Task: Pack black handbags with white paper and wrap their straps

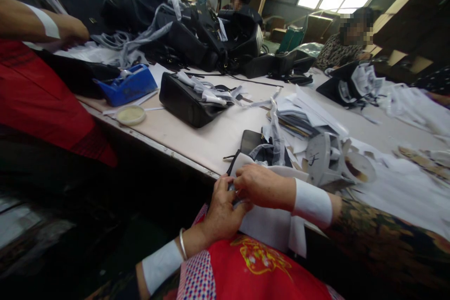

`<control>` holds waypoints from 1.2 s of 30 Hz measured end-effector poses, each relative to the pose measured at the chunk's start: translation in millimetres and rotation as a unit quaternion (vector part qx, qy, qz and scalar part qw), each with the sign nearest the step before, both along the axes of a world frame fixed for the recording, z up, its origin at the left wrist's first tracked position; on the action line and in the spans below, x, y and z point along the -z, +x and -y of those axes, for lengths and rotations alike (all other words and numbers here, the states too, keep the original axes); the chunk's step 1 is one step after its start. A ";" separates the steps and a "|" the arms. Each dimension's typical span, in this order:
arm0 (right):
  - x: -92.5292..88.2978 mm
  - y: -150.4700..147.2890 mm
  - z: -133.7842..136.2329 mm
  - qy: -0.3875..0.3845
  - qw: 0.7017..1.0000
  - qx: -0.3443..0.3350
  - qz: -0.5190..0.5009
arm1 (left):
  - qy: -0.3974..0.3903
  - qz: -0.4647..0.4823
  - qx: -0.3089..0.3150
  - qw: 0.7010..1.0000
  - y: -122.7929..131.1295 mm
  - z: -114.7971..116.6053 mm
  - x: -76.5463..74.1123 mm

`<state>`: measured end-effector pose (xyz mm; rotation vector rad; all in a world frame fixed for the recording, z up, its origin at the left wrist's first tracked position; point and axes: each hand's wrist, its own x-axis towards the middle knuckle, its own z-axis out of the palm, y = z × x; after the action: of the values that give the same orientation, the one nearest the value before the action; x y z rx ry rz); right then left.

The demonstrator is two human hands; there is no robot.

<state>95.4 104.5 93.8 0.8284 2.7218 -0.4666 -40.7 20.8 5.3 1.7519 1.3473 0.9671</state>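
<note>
At the near table edge, my left hand [223,213] is closed, its fingers curled at the side of a black handbag [251,140]. Against it, my right hand [265,187] has its fingers bent down in a pinch. A bit of greyish material shows between the two hands, but what they grip is mostly hidden. White sheets [267,222] lie under and around my hands, partly covering the bag and hanging over the edge by the red apron [260,262]. A strap in clear plastic wrap [276,136] rises from the bag.
A tape dispenser [321,159] stands right of my hands, near stacked papers [298,117]. Farther left are another black handbag [190,103], a round dish [130,115] and a blue tray [126,85]. Black bags [197,33] pile up behind. A co-worker's arm [45,23] reaches in at left.
</note>
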 end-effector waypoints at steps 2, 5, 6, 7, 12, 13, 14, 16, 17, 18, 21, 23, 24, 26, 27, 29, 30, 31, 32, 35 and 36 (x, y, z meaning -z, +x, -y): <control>-2.8 -3.3 4.6 0.017 1.000 -0.011 0.012 | 0.014 -0.003 -0.001 1.000 0.3 0.1 2.0; -4.8 -6.0 12.5 0.043 0.998 -0.044 0.014 | 0.036 0.003 -0.003 0.999 0.4 0.1 3.9; -4.4 -5.6 14.9 0.054 0.997 -0.053 0.009 | 0.040 0.007 -0.001 0.999 0.4 0.1 4.2; -3.4 -4.4 17.2 0.064 0.996 -0.058 0.001 | 0.042 0.009 0.001 0.999 0.3 0.0 4.5; 6.3 8.2 21.3 0.076 0.995 -0.046 -0.048 | 0.032 -0.001 -0.004 0.999 0.5 0.0 5.3; 7.9 10.5 20.8 0.066 0.995 -0.039 -0.057 | 0.028 -0.003 -0.007 1.000 0.8 0.0 5.1; 9.1 12.3 20.2 0.054 0.996 -0.033 -0.063 | 0.022 -0.003 -0.011 1.000 1.1 -0.1 4.7; 9.8 14.7 19.8 0.032 0.997 -0.022 -0.067 | 0.013 -0.001 -0.016 1.000 1.4 -0.6 3.6; 9.1 15.6 20.2 0.024 0.997 -0.017 -0.068 | 0.008 0.001 -0.016 1.000 1.3 -1.1 2.8; 7.9 16.6 21.4 0.019 0.997 -0.012 -0.070 | 0.003 0.003 -0.016 1.000 1.1 -1.6 2.1; 3.4 22.5 29.1 0.025 0.996 0.010 -0.090 | -0.019 0.004 -0.014 1.000 -0.2 -3.7 -0.2; 3.4 29.1 37.2 0.048 0.993 0.022 -0.105 | -0.039 0.007 -0.013 0.999 -1.5 -5.1 -1.5; 5.4 32.9 41.6 0.065 0.991 0.026 -0.113 | -0.048 0.009 -0.012 0.999 -2.2 -5.7 -2.1; 13.9 40.3 50.7 0.110 0.985 0.027 -0.134 | -0.064 0.010 -0.008 0.998 -3.7 -6.4 -2.9; 20.1 43.6 55.0 0.137 0.979 0.025 -0.147 | -0.068 0.010 -0.003 0.998 -4.6 -6.6 -3.2; 34.5 48.6 62.5 0.200 0.963 0.021 -0.177 | -0.070 0.010 0.014 0.997 -6.8 -6.9 -3.9; 41.6 50.1 65.7 0.229 0.955 0.020 -0.190 | -0.072 0.012 0.023 0.997 -8.4 -7.0 -4.5; 48.1 51.2 68.4 0.254 0.946 0.021 -0.200 | -0.077 0.014 0.032 0.996 -10.2 -7.3 -5.2; 53.6 51.7 70.8 0.274 0.939 0.022 -0.208 | -0.085 0.017 0.040 0.995 -12.2 -7.6 -6.2; 63.2 52.0 76.3 0.305 0.925 0.033 -0.224 | -0.114 0.026 0.060 0.991 -19.0 -9.0 -10.2; 64.6 51.9 77.7 0.310 0.923 0.035 -0.227 | -0.119 0.028 0.067 0.990 -20.9 -9.4 -11.4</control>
<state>147.3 26.8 29.2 1.0731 3.3406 0.2632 -61.6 30.2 16.7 1.6004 1.2374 0.7427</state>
